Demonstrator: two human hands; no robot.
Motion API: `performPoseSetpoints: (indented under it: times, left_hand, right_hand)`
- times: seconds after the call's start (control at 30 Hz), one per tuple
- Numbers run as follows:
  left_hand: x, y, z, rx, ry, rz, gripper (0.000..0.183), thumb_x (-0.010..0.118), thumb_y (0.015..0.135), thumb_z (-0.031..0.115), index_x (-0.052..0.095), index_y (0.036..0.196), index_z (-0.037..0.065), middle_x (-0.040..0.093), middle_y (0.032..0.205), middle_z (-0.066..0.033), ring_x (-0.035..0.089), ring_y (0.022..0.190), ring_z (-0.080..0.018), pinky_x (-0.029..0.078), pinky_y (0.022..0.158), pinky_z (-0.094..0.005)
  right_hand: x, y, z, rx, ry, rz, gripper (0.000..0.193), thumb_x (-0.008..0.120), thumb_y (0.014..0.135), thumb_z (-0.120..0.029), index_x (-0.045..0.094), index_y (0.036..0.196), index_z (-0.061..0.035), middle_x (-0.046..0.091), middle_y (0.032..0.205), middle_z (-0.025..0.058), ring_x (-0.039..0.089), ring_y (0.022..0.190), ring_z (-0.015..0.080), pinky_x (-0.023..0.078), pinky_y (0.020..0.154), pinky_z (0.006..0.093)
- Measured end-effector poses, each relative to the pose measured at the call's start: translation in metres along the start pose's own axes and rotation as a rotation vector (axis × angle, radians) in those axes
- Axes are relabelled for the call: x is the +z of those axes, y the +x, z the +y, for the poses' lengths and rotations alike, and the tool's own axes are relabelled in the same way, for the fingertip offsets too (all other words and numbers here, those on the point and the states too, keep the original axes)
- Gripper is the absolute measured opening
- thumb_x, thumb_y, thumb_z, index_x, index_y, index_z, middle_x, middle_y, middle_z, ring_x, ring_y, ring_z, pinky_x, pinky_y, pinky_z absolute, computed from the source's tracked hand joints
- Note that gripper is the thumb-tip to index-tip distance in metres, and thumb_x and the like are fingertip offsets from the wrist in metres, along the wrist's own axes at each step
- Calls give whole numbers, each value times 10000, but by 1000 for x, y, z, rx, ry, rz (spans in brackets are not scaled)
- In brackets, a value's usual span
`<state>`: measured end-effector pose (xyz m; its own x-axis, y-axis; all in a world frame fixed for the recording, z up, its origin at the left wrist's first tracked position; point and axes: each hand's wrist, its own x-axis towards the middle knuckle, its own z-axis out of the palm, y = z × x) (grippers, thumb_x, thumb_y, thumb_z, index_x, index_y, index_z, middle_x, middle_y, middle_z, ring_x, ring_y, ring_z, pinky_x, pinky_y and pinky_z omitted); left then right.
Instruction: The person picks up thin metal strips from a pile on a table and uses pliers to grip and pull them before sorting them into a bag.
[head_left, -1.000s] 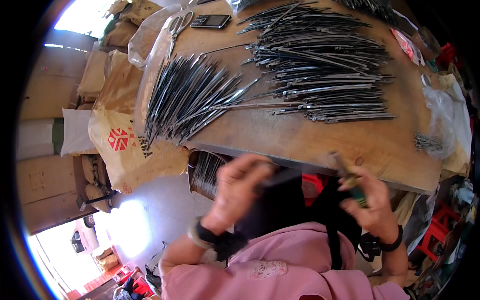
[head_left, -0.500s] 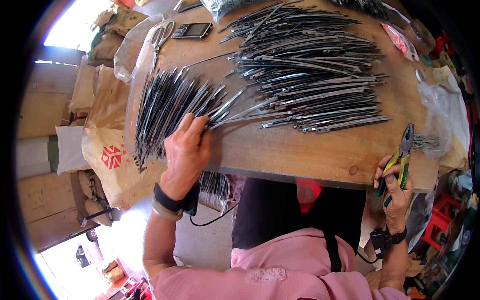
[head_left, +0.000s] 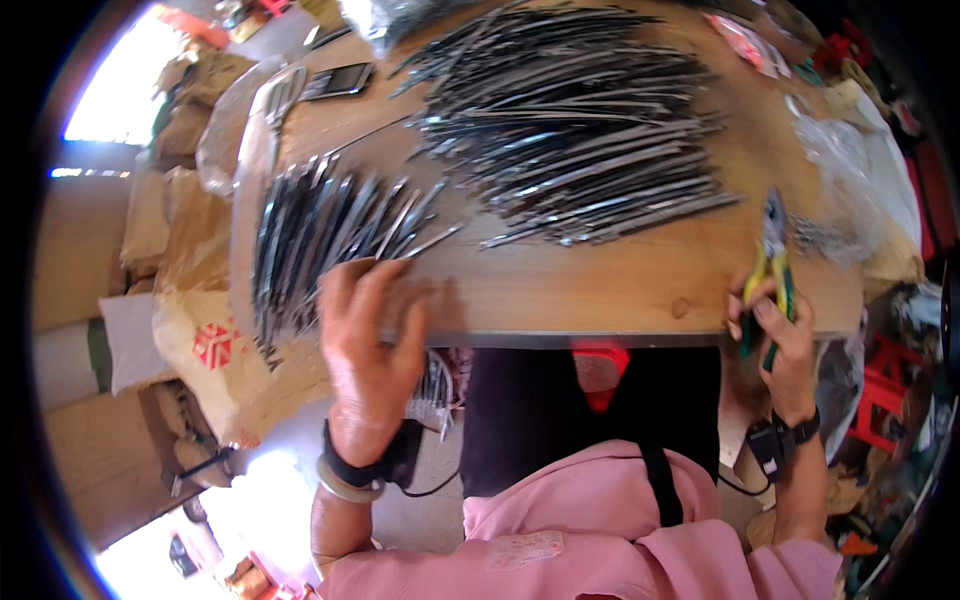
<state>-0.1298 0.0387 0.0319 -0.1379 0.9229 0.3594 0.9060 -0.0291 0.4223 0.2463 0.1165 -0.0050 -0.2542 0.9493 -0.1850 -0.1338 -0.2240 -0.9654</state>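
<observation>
My left hand [head_left: 370,345] hovers by the near end of the smaller pile of thin dark metal strips [head_left: 320,225], its fingers spread and nothing visible in them. One strip of that pile pokes out to the right just beyond the fingertips. Gripped in my right hand [head_left: 785,330] at the table's front right is a pair of pliers [head_left: 774,225], with yellow and green handles and the jaws pointing away from me. A larger pile of similar strips [head_left: 590,130], lying roughly crosswise, covers the table's far middle.
The wooden table [head_left: 600,290] has its front edge before my lap. Scissors [head_left: 285,95] and a mobile phone [head_left: 337,81] lie at its far left. At the right, a clear plastic bag [head_left: 845,170] sits by a bunch of thin wires [head_left: 815,235]. A printed paper sack [head_left: 235,370] stands left.
My left hand has let go of the strips it was holding and opened, drawing nearer to me. The pliers stay in my right hand. The whole view has shifted slightly.
</observation>
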Motion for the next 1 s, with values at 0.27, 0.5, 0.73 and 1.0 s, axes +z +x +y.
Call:
performPoseSetpoints:
  times: [0.27,0.5,0.73,1.0]
  left_hand:
    - [65,21,17,187,-61,-128,109,638,797,-59,630,904,-45,542,835,-151,546,785,-339,457,710,-397]
    - [24,45,44,63,-60,-87,129,542,861,-98,601,962,-43,551,831,-154,574,736,-284,465,682,-330]
    - [31,-16,57,-666,-762,-182,93,557,956,40,617,1001,-15,540,657,-4,474,510,-48,306,427,-182]
    - [53,-34,65,-645,-819,-318,142,578,960,61,639,1060,-20,578,712,-12,503,531,-59,344,446,-186]
  right_hand:
    - [-50,11,-71,-339,-96,199,148,624,889,-131,612,907,16,582,1038,129,580,779,181,469,635,306]
    - [-91,25,-61,-539,-1203,127,201,661,758,6,685,957,-13,623,982,105,644,795,258,510,684,329]
    - [-96,46,-41,-830,-1655,-69,169,641,688,-14,632,857,-4,598,1033,132,604,895,291,526,739,365]
    - [-89,37,-61,-922,-1768,-28,157,617,663,-19,605,817,9,608,1054,150,599,931,300,534,764,378]
